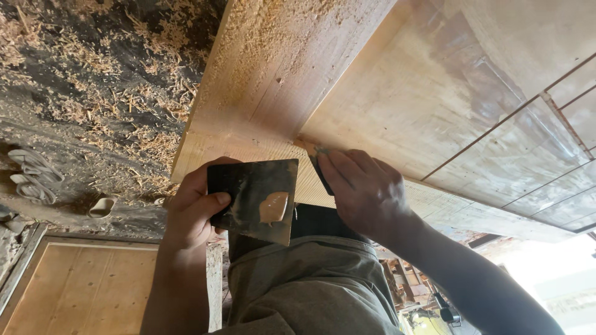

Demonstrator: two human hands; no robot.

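My left hand [194, 208] grips a dark metal scraper blade [253, 200] by its left edge; a dab of tan wood filler [273, 206] sits on its face. My right hand [363, 189] presses a smaller dark putty knife [320, 166] into the inside corner of a pale wooden piece [273, 68], where a side board meets a wide flat panel [434, 99]. Tan filler shows at that corner joint. Most of the small knife is hidden under my fingers. My knee in grey-green trousers [310, 291] is below both hands.
Sawdust and wood shavings [93, 93] cover the dark floor at the left. A pair of white sandals [31, 177] lies at the far left. A framed plywood panel [81, 285] lies at the lower left. Thin dark grooves cross the wide panel at the right.
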